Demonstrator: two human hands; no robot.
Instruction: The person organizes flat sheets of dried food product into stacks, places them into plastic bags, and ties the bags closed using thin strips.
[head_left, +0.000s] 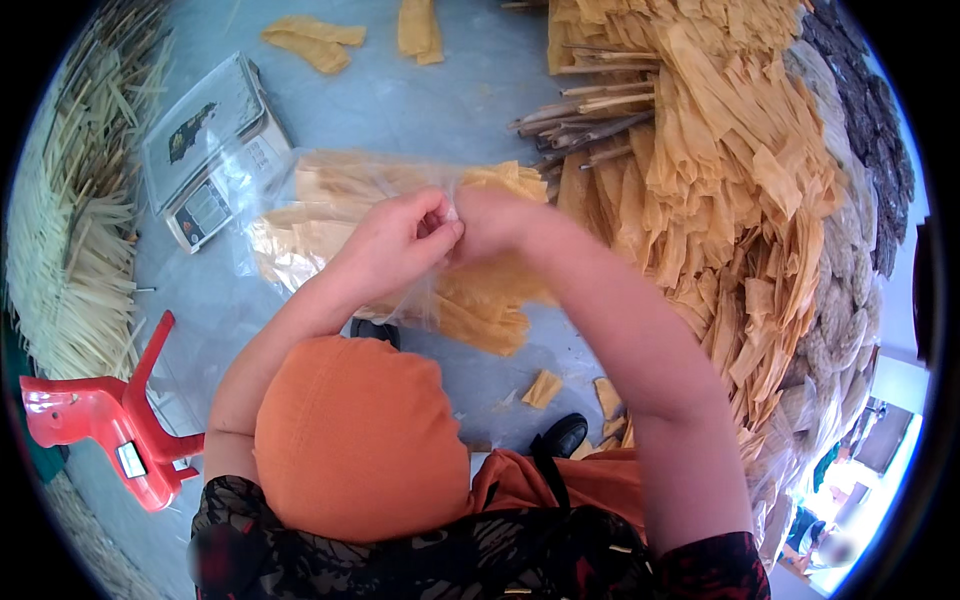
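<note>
Both my hands meet over a clear plastic bag (300, 247) that lies across flat, amber-yellow dried sheets, perhaps tofu skin. My left hand (405, 236) pinches the bag's gathered film between thumb and fingers. Against it, my right hand (491, 221) is closed on the same film, its fingertips partly hidden. Part of the sheets shows through the plastic on the left; other yellow sheets (487, 319) stick out at the right, below my right forearm. Left of the bag stands a digital scale (206, 139) with a metal pan.
A tall heap of yellow sheets (720, 150) with thin sticks (592, 112) rises at the right. Pale strips (82, 285) are piled at the far left, above a red plastic chair (142, 420) bearing a phone-like device. Loose pieces (541, 388) lie on the floor near a black shoe (562, 435).
</note>
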